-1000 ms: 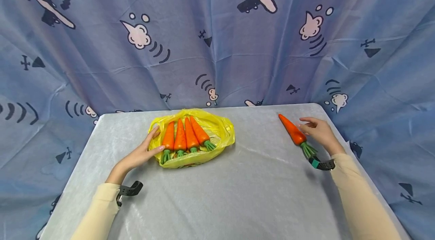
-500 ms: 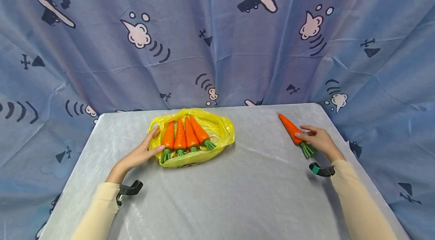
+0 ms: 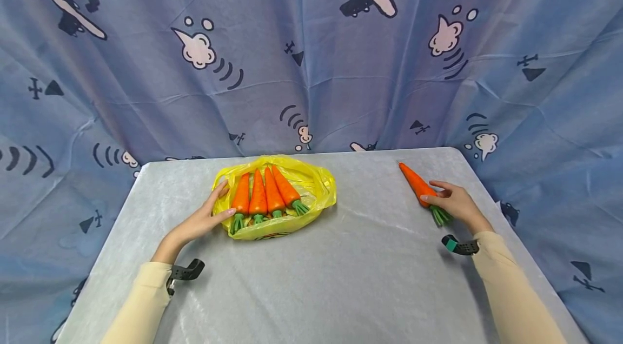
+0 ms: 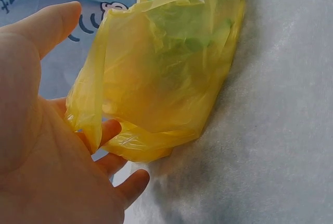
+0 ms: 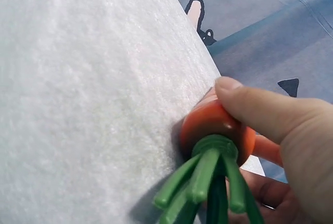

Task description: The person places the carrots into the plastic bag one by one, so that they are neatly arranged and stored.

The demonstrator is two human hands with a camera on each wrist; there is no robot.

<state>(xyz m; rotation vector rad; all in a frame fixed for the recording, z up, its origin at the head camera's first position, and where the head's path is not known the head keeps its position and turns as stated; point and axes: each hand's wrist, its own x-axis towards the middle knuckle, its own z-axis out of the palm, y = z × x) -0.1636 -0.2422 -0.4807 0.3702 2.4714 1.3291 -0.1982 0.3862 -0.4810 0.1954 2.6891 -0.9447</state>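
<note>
On the right of the table an orange carrot [image 3: 412, 178] with short green stalks lies at a slant. My right hand [image 3: 457, 202] grips it near the stalk end. In the right wrist view the thumb [image 5: 255, 101] lies over the top of the carrot [image 5: 208, 127], other fingers on its far side. To the left, an open yellow plastic bag [image 3: 321, 192] holds several carrots [image 3: 258, 195] side by side. My left hand [image 3: 199, 222] rests at the bag's left edge, fingers spread. The left wrist view shows the thumb [image 4: 54, 26] apart from the bag [image 4: 171, 78] and some fingers partly behind its edge.
A pale grey table [image 3: 311, 290] lies under everything, its right edge close beside my right hand. A blue curtain [image 3: 311, 52] printed with planes hangs right behind the table. Black bands [image 3: 187, 271] are on both wrists.
My right hand has come in to the left and down onto the carrot, and its thumb now lies across it. The left hand and the bag stay as they were.
</note>
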